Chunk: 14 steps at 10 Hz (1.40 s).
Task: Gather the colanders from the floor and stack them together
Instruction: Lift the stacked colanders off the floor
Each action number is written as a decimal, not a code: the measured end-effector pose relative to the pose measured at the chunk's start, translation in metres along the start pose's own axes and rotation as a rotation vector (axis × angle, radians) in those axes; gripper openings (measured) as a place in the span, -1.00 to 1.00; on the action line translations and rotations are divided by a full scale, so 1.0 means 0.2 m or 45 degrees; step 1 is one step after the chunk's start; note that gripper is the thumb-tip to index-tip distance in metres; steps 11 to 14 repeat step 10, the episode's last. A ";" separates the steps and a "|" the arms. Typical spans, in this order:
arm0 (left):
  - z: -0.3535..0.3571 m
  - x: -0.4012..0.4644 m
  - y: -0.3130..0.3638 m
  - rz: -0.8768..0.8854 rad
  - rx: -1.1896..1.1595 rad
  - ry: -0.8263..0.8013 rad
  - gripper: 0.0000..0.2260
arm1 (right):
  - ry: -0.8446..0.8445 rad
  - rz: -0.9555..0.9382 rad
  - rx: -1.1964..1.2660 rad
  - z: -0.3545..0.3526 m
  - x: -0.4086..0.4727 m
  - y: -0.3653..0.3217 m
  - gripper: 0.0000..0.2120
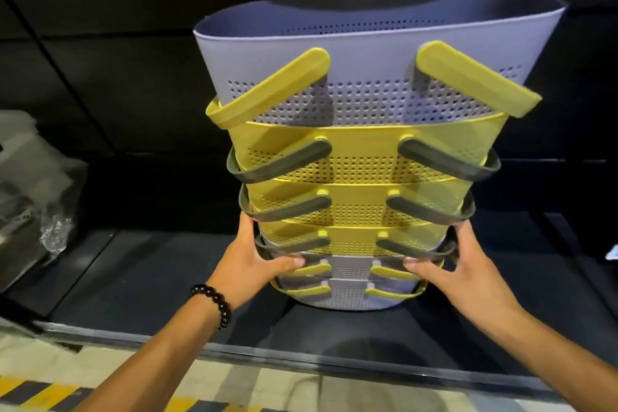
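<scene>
Matt, smooth plastic stack of perforated grey and yellow colanders [364, 157]; glossy black bead bracelet [214, 303]; crinkled clear plastic wrapping [36, 177]; matt black shelf [140, 278] with a shiny edge

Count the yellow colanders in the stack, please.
3, nested mid-stack under the top grey colander: upper, middle, lower. Others could be hidden inside.

Both hands grip a tall stack of nested colanders [364, 157] near its base, the left hand [249, 264] and right hand [466, 264] on opposite sides. Grey colanders sit top and bottom, yellow ones between. It stands on a dark shelf [150, 274].
</scene>
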<state>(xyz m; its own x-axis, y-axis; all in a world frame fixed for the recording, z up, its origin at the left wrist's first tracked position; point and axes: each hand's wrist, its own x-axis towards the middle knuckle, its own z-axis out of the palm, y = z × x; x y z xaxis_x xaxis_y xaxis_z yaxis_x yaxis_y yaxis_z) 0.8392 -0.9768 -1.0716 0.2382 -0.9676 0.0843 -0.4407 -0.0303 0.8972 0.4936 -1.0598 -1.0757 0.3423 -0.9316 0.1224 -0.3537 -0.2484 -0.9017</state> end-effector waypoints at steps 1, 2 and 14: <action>-0.02 0.06 -0.02 0.006 0.012 -0.021 -0.08 | -0.011 -0.005 -0.057 0.00 0.06 -0.01 -0.17; -0.02 0.08 -0.03 -0.019 0.011 -0.042 -0.08 | -0.009 0.001 -0.097 0.02 0.06 -0.01 -0.17; 0.00 -0.48 0.46 -0.037 0.954 -0.056 -0.26 | -0.238 -0.192 -0.842 -0.17 -0.24 -0.48 -0.39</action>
